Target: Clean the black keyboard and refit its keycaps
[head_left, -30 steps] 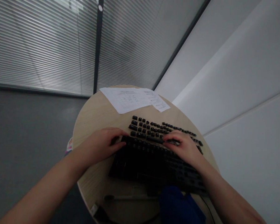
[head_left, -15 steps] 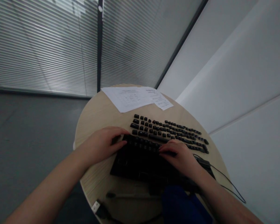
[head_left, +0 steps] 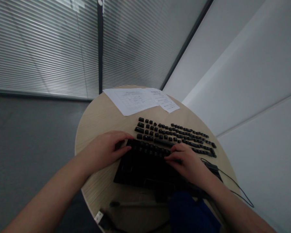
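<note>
A black keyboard lies on the round table, with short rows of keys along its far side; the nearer part is dark and hard to make out. My left hand grips the keyboard's far left corner, thumb and forefinger around the edge. Over the keys towards the right, my right hand has its fingertips pinched together low on the keyboard; whatever lies between them is hidden. Just beyond, loose black keycaps stand in several rows, among them a long spacebar keycap.
Printed paper sheets lie at the back of the wooden table. In front are a thin brush-like tool, a USB plug and dark blue cloth. A black cable hangs over the right edge, near a white wall.
My right hand's upper fingers have lifted and spread slightly over the keys, its lower fingertips staying pinched. The left hand keeps its place on the keyboard corner. The view has shifted slightly.
</note>
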Tool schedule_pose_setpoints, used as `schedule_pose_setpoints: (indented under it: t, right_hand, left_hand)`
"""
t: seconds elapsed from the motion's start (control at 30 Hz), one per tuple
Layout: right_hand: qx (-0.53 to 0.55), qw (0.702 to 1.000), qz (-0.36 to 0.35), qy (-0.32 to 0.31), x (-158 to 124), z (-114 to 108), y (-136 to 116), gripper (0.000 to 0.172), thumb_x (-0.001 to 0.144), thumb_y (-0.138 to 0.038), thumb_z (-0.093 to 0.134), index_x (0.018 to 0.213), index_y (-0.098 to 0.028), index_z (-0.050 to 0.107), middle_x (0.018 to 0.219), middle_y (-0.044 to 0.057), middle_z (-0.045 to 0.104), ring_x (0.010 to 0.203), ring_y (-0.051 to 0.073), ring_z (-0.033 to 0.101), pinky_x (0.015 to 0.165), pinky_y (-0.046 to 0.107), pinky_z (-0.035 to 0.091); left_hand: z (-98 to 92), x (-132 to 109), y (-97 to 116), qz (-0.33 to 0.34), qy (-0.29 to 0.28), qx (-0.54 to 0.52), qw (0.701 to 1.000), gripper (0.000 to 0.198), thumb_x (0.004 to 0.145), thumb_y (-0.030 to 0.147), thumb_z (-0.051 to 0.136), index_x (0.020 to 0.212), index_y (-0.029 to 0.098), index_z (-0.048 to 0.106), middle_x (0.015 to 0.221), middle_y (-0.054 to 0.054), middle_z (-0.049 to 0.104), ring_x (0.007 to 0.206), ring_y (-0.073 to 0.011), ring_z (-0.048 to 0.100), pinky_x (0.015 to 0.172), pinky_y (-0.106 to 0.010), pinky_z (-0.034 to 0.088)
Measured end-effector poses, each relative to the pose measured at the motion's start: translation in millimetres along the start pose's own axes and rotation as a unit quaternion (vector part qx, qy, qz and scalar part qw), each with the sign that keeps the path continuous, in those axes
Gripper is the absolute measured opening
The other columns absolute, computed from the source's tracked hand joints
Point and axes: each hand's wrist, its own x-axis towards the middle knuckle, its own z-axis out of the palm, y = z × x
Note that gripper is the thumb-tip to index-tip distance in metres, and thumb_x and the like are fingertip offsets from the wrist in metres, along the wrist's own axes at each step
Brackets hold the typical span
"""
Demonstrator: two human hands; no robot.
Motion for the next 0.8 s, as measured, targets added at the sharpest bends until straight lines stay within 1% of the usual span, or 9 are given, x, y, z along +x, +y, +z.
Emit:
schedule_pose_setpoints:
  t: [0.07,0.17,0.23,0.3,0.4,0.5,0.63,0.7,0.8]
  right_hand:
    - [0.006,1.0,0.012,-0.014,0,-1,1,0.011,0.09,-0.022,0.071,0.092,-0.026,0.081,0.094,0.006,0.07,0.091,0.022,0.065,0.08,0.036,0.054]
    - [0.017,1.0,0.006,-0.022,1,-6,1,0.012,0.091,-0.025,0.071,0.095,-0.027,0.081,0.094,0.006,0.069,0.09,0.021,0.065,0.08,0.035,0.053]
    - [0.029,1.0,0.001,-0.004,4,-13,2,0.015,0.094,-0.028,0.067,0.098,-0.028,0.081,0.091,0.006,0.069,0.089,0.021,0.065,0.079,0.035,0.052]
    - [0.045,0.998,0.019,0.035,8,-23,9,0.019,0.096,-0.031,0.062,0.105,-0.027,0.079,0.088,0.005,0.069,0.086,0.02,0.065,0.076,0.033,0.052]
    - [0.057,0.991,0.079,0.092,22,-38,35,0.029,0.095,-0.036,0.062,0.117,-0.025,0.075,0.086,0.004,0.069,0.078,0.019,0.064,0.071,0.032,0.051]
    - [0.015,0.986,0.129,0.106,43,-48,77,0.034,0.09,-0.038,0.064,0.118,-0.022,0.075,0.09,0.005,0.073,0.078,0.02,0.065,0.076,0.034,0.052]
    - [-0.047,0.979,0.183,0.075,75,-48,124,0.026,0.087,-0.028,0.065,0.108,-0.019,0.079,0.096,0.007,0.077,0.084,0.021,0.068,0.086,0.037,0.053]
    - [-0.058,0.977,0.199,0.049,88,-43,138,0.022,0.084,-0.023,0.067,0.102,-0.019,0.08,0.099,0.007,0.079,0.089,0.022,0.07,0.09,0.037,0.052]
    - [-0.066,0.977,0.202,0.026,102,-34,149,0.019,0.081,-0.017,0.07,0.097,-0.02,0.08,0.102,0.007,0.079,0.095,0.023,0.071,0.093,0.037,0.052]
  left_hand:
    - [-0.5,0,0,-0.002,0.002,0.001,1.0,0.035,0.09,0.038,0.056,0.12,0.027,0.07,0.101,-0.004,0.075,0.088,-0.021,0.067,0.08,-0.033,0.048]
    - [-0.8,0,0,-0.002,0.0,0.002,1.0,0.034,0.09,0.037,0.056,0.12,0.027,0.07,0.096,-0.003,0.075,0.083,-0.0201,0.066,0.077,-0.032,0.047]
    - [-0.2,0,-1,-0.001,0.003,0.004,1.0,0.034,0.09,0.037,0.056,0.12,0.027,0.07,0.093,-0.003,0.074,0.081,-0.0199,0.066,0.076,-0.032,0.047]
    - [0.8,-1,-2,0.002,0.007,0.004,1.0,0.035,0.09,0.038,0.057,0.12,0.027,0.07,0.094,-0.003,0.074,0.082,-0.02,0.066,0.077,-0.032,0.048]
    - [2.0,-1,-4,0.004,0.008,0.003,1.0,0.035,0.091,0.038,0.057,0.121,0.028,0.07,0.096,-0.003,0.075,0.083,-0.0203,0.067,0.078,-0.032,0.048]
    - [1.9,0,-5,0.0,0.008,0.004,1.0,0.036,0.09,0.037,0.057,0.122,0.028,0.07,0.098,-0.003,0.076,0.085,-0.0212,0.068,0.079,-0.033,0.048]
    - [1.0,0,-4,-0.007,0.008,-0.002,1.0,0.036,0.089,0.036,0.058,0.121,0.027,0.071,0.099,-0.004,0.076,0.086,-0.0221,0.068,0.08,-0.034,0.048]
    - [0.9,0,-3,-0.009,0.01,-0.003,1.0,0.035,0.089,0.036,0.059,0.12,0.028,0.072,0.096,-0.003,0.076,0.084,-0.0216,0.068,0.078,-0.033,0.048]
    - [1.3,0,-3,-0.007,0.013,-0.006,1.0,0.034,0.088,0.035,0.059,0.119,0.028,0.072,0.095,-0.003,0.076,0.084,-0.0212,0.068,0.079,-0.033,0.048]
